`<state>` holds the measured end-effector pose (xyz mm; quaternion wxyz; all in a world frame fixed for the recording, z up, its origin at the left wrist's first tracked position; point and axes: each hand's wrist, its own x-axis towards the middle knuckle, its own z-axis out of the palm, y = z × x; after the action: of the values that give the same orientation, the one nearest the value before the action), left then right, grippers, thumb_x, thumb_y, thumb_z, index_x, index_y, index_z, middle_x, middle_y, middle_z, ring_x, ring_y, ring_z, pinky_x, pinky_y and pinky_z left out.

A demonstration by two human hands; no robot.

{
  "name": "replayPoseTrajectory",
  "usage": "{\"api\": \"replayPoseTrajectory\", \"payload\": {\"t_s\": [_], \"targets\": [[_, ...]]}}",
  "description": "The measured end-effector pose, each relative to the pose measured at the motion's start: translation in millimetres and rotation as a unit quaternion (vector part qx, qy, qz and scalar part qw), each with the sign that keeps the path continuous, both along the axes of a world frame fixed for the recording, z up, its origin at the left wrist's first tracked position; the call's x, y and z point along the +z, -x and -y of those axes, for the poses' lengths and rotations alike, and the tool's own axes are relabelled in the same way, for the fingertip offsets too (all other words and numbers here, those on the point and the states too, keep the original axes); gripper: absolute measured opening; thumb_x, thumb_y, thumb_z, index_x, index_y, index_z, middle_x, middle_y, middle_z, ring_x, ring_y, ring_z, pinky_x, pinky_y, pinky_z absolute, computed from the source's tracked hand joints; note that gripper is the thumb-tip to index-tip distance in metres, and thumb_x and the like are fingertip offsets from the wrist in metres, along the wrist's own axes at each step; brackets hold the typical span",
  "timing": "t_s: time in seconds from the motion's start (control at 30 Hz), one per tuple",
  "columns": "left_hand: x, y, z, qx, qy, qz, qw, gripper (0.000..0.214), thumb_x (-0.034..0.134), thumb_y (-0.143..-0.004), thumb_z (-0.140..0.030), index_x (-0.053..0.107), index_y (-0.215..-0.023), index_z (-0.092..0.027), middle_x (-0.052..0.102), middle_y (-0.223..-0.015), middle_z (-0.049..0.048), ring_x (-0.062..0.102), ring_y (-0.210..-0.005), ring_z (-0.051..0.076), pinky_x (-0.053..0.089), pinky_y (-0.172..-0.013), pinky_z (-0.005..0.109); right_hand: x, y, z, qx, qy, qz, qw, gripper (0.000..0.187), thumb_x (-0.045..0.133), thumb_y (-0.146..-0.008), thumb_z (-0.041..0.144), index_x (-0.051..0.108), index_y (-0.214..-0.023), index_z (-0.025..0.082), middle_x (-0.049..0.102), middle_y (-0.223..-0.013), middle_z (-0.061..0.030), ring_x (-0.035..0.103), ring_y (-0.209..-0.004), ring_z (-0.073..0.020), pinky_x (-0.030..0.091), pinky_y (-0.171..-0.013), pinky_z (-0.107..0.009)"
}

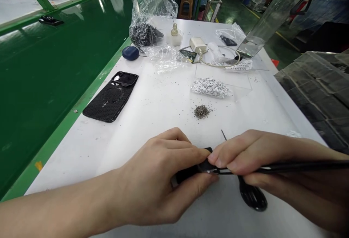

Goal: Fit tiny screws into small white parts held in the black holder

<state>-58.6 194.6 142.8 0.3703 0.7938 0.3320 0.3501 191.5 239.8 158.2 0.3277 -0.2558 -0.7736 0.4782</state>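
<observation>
My left hand (166, 176) pinches a small black part (188, 173) between thumb and fingers, low over the white table. My right hand (253, 154) meets it there, closed around black tweezers (302, 166) whose tips touch the part. Below the right hand shows the bulbous black handle (252, 196) of a tool, and a thin metal shaft pokes out above the fingers. Whether that tool is held or lies on the table, I cannot tell. Beyond the hands is a little heap of tiny metal pieces (201, 111). A black phone case (110, 98) lies at the left.
A clear bag of small white pieces (211, 88) lies behind the heap. Farther back stand a small glass bottle (174, 30), a white adapter (198, 45) and a tilted-looking water bottle (252, 45). A blue-handled tool (130, 53) lies near the green conveyor belt (68, 59).
</observation>
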Motion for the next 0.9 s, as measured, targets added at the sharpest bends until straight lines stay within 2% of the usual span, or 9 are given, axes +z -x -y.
{"api": "replayPoseTrajectory", "payload": {"t_s": [0.13,0.47,0.6,0.7,0.9], "targets": [[0.3,-1.0,-2.1,0.0,0.002,0.001,1.0,0.017,0.062,-0.105,-0.008,0.069,-0.091,-0.014,0.082,-0.084,0.0076,0.077,-0.073,0.019,0.058,-0.085,0.037,2.2,0.4,-1.1,0.009,0.019,-0.005,1.0,0.016,0.081,-0.101,0.022,0.088,-0.109,0.034,0.09,-0.104,-0.0055,0.088,-0.098,-0.025,0.073,-0.086,-0.025],[0.1,0.9,-3.3,-0.005,0.006,-0.011,1.0,0.015,0.063,-0.106,-0.01,0.072,-0.094,-0.012,0.074,-0.075,0.0049,0.076,-0.075,0.02,0.057,-0.086,0.036,1.9,-0.5,-2.4,0.022,0.018,0.002,1.0,0.019,0.08,-0.101,0.02,0.085,-0.112,0.034,0.089,-0.107,-0.0045,0.087,-0.1,-0.0242,0.071,-0.089,-0.025],[0.8,1.2,-3.8,-0.009,0.01,-0.011,1.0,0.013,0.063,-0.106,-0.01,0.073,-0.098,-0.011,0.074,-0.076,0.0049,0.076,-0.075,0.019,0.057,-0.088,0.035,0.4,-0.9,-1.2,0.017,-0.018,0.015,1.0,0.009,0.074,-0.107,0.032,0.082,-0.109,0.033,0.089,-0.106,-0.0043,0.088,-0.098,-0.0221,0.071,-0.088,-0.022],[0.3,0.7,-4.3,-0.013,0.012,-0.016,1.0,0.013,0.063,-0.107,-0.01,0.073,-0.099,-0.011,0.074,-0.078,0.005,0.076,-0.076,0.019,0.057,-0.088,0.035,-2.2,-1.2,-0.2,0.012,-0.046,0.016,0.999,0.018,0.065,-0.11,0.041,0.081,-0.107,0.032,0.089,-0.104,-0.0048,0.088,-0.097,-0.0212,0.072,-0.086,-0.022],[0.6,0.7,-1.2,-0.017,0.009,-0.013,1.0,0.014,0.061,-0.107,-0.009,0.071,-0.099,-0.013,0.082,-0.087,0.0082,0.076,-0.076,0.019,0.057,-0.088,0.037,-4.9,-2.0,0.2,-0.005,-0.04,0.015,0.999,0.014,0.07,-0.108,0.04,0.082,-0.107,0.032,0.089,-0.103,-0.0038,0.088,-0.096,-0.0217,0.073,-0.086,-0.023]]}}
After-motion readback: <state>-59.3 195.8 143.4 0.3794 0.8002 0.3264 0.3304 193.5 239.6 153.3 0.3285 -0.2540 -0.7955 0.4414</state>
